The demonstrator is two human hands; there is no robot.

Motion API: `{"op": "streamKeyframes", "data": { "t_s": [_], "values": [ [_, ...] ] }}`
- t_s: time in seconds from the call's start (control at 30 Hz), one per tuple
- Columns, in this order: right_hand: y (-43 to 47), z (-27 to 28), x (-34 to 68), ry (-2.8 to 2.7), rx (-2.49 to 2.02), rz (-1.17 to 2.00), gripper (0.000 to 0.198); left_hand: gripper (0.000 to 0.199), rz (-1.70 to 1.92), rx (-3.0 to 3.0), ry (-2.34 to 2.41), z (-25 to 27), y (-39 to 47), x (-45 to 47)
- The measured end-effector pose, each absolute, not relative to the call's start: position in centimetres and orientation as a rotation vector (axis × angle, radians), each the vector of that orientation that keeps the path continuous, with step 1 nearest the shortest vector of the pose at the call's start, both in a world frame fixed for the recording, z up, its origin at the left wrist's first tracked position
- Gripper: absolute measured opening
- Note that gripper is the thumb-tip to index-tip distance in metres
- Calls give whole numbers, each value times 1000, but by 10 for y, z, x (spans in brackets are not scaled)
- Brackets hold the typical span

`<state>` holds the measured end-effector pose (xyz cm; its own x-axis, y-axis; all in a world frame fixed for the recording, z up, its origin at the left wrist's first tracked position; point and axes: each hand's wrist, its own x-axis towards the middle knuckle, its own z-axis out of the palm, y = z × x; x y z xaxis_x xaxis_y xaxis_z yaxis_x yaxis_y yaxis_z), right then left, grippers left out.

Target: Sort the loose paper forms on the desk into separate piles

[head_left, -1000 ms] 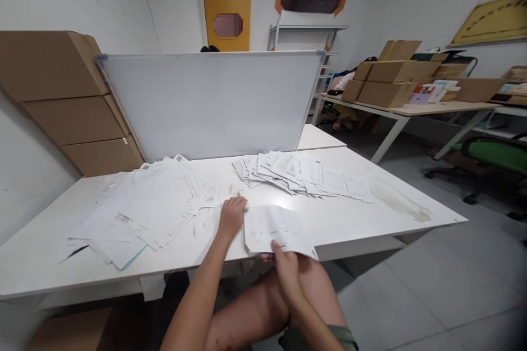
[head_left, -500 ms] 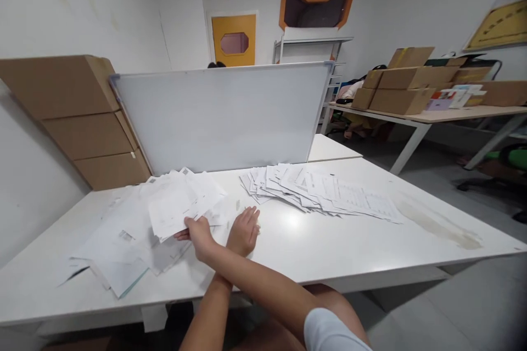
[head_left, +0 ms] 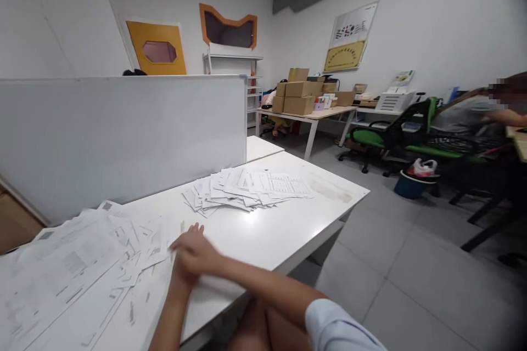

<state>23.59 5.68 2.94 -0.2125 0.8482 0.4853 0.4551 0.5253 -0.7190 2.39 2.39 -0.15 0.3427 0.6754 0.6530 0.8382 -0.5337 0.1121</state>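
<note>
My arms cross over the white desk [head_left: 230, 241]. My right hand [head_left: 195, 252], slightly blurred, lies across my left wrist, fingers pointing left and apart, with no paper in them. Most of my left hand [head_left: 196, 228] is hidden behind it; its fingertips show stretched out at the desk top, holding nothing visible. To the left of both hands spreads a loose pile of printed papers [head_left: 78, 255]. Beyond them to the right lies a second, fanned stack of papers [head_left: 247, 189]. Neither hand touches a pile.
A whiteboard [head_left: 135, 131] stands along the desk's back edge, with a cardboard box [head_left: 18, 219] at its left end. Farther off are a table with stacked boxes [head_left: 298, 98], green chairs [head_left: 368, 136], a blue bin [head_left: 411, 185] and a seated person [head_left: 465, 112].
The view has swung to the right. My right hand has let go of the sheets it held over the left pile and moved back to my left wrist.
</note>
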Motion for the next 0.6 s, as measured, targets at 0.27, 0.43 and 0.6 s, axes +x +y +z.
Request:
{"op": "streamKeyframes", "data": {
  "t_s": [0.27, 0.43, 0.6],
  "values": [
    [105, 25, 377, -1598, -1762, 312, 56, 44, -944, -2414, -1496, -10, 21, 19],
    [106, 0, 415, -1402, -2195, 119, 51, 42, -932, -2418, -1480, -4, 18, 19],
    [104, 0, 412, -1327, -2212, 78, 43, 41, -969, -2401, -1472, 1, 14, 20]
  ]
}}
